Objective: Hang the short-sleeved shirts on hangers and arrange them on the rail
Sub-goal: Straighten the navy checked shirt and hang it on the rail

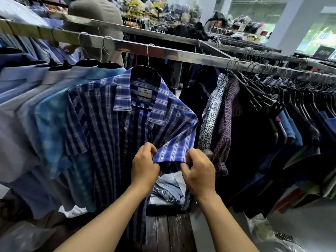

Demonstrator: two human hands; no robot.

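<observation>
A blue plaid short-sleeved shirt point(109, 128) hangs on a black hanger point(145, 74) whose hook sits over the metal rail point(163, 52). Its right sleeve point(174, 150) is stretched out toward me. My left hand point(144, 166) pinches the sleeve hem at its left end. My right hand point(199, 171) grips the same hem at its right end. Several pale blue and white shirts point(41, 113) hang on hangers to the left of it on the rail.
Two patterned shirts point(218, 120) hang just right of the plaid one, then a dense row of empty black hangers point(272, 93) and dark garments. A bag of folded shirts point(169, 190) lies below on a dark wooden surface point(163, 231). A person point(94, 19) stands behind the rail.
</observation>
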